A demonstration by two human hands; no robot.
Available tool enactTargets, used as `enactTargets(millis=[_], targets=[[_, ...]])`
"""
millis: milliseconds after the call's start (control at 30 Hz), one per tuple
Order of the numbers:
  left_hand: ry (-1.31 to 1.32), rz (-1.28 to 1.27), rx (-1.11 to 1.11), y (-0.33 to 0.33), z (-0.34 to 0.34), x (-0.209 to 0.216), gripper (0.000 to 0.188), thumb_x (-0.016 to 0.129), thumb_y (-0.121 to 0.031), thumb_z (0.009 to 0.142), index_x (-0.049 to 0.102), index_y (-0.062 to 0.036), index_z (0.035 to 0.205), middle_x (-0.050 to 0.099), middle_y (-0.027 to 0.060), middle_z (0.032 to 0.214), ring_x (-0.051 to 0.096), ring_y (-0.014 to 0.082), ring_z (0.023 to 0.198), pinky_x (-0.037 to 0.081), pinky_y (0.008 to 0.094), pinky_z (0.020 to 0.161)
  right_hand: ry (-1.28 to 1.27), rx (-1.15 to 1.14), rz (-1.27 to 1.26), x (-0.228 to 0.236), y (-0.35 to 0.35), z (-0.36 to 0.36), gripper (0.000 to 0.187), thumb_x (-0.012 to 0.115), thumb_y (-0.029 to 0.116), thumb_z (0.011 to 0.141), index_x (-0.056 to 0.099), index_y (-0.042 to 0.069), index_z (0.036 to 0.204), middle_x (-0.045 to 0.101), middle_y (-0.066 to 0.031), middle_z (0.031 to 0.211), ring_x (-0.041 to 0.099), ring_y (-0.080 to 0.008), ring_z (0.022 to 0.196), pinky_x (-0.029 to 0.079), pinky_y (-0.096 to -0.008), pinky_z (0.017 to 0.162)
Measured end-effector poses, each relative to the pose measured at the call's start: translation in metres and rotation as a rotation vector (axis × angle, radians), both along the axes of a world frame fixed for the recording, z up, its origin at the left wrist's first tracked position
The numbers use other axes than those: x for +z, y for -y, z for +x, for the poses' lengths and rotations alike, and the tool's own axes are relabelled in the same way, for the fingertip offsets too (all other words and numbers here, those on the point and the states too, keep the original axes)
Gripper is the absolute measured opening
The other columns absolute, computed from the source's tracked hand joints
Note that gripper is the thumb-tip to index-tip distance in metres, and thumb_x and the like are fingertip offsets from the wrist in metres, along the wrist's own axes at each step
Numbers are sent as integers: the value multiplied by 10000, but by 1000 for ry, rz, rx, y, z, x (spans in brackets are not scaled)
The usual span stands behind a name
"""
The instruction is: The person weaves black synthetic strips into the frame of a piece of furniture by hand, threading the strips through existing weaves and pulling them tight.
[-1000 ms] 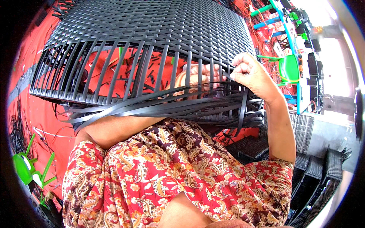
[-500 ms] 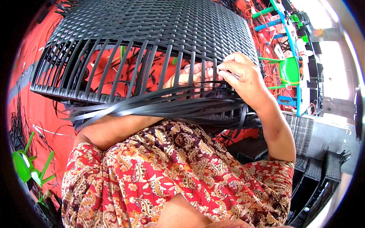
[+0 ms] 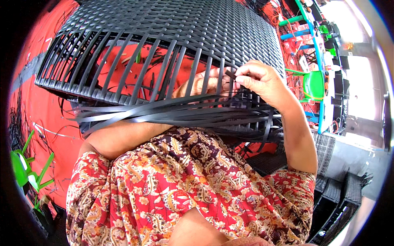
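A large black woven piece [image 3: 172, 24] of flat plastic strips lies before me, its near part a row of bare parallel bars [image 3: 142, 67] with gaps. My right hand [image 3: 262, 82] is closed, pinching the dark end of a flat strip [image 3: 231, 74] between thumb and forefinger, at the right part of the bars. Reaching behind the bars, my left hand [image 3: 199, 84] has its fingers close to that same end; bars partly cover them, and they look pressed together. A bundle of loose flat black strips [image 3: 164, 112] lies across the near edge, above my left forearm.
Red sheeting [image 3: 49, 123] covers the floor, with black strip scraps on it. A green chair part [image 3: 313, 85] and a blue rail [image 3: 318, 53] stand at the right. More dark woven pieces [image 3: 349, 192] are at the lower right; green plastic legs [image 3: 30, 174] lie left.
The strip end now shows at my right fingertips, turned down slightly. The woven piece has shifted a little to the right and up in view. My left hand stays behind the bars.
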State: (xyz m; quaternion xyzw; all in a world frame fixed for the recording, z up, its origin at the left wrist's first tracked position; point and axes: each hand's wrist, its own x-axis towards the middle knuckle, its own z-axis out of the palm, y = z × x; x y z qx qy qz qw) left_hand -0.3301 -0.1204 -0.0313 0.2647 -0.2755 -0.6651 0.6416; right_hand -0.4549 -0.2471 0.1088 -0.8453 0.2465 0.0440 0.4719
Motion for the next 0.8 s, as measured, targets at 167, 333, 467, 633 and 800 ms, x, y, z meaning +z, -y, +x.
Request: enactTargets(millis=[167,333,467,633,800], targets=[[103,-346,-1,8,1,-10,537,522,-317,917,357,-58,1358,464,140,1314,431,232,1246,381,357,995,95,-111,-38,4,4,-11,121,603,106,849,613,28,757,519,-61,1069,547,-116,863,437,-266,780],[-311,-121,-148,8,-1,-14,612,578,-336,882,336,-60,1372,449,147,1331,427,232,1248,366,350,1011,-81,36,-224,13,9,-10,141,604,91,811,526,47,702,512,-42,1132,479,-102,919,380,-261,796],[-353,-211,-121,7,-4,-12,643,619,-329,859,338,-65,1374,465,148,1315,464,209,1210,381,332,998,-8,111,-339,7,11,-3,145,637,144,787,569,39,711,533,-108,1124,524,-256,1017,396,-342,901],[-608,-140,-24,17,-13,-20,316,614,-224,876,523,-75,1140,560,30,1085,528,68,895,462,210,804,49,135,-616,-2,3,-5,184,653,175,795,554,42,715,537,-131,1144,505,-295,1075,386,-379,923],[-731,-374,-316,29,-6,-27,277,608,-195,878,522,-75,1113,556,26,1055,526,75,893,457,219,807,19,100,-637,-5,2,-10,162,662,134,782,538,45,727,520,-114,1175,484,-269,1111,363,-379,947]])
